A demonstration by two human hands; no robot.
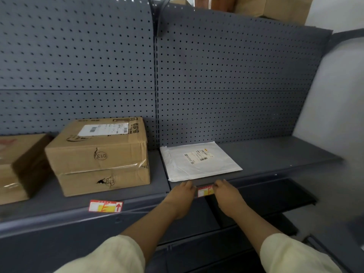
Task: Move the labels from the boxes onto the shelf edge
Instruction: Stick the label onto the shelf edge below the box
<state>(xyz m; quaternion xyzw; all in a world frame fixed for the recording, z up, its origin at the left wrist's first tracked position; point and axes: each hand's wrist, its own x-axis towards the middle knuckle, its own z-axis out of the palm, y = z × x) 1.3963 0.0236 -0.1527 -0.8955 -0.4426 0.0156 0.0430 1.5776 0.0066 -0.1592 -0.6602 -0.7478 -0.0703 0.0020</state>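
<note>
A red, white and yellow label (205, 191) lies on the front edge of the grey shelf (275, 154), below a flat white mailer bag (199, 160). My left hand (182, 196) touches the label's left end and my right hand (226, 194) its right end, fingers pressed down on it. A second label of the same kind (105, 206), with a red arrow, sits on the shelf edge further left, below a taped cardboard box (98, 154) marked 013.
Another cardboard box (17, 166) stands at the far left. A grey pegboard wall (216, 85) backs the shelf. A lower dark shelf (266, 196) shows below right. Cardboard boxes (275, 6) sit on top of the unit.
</note>
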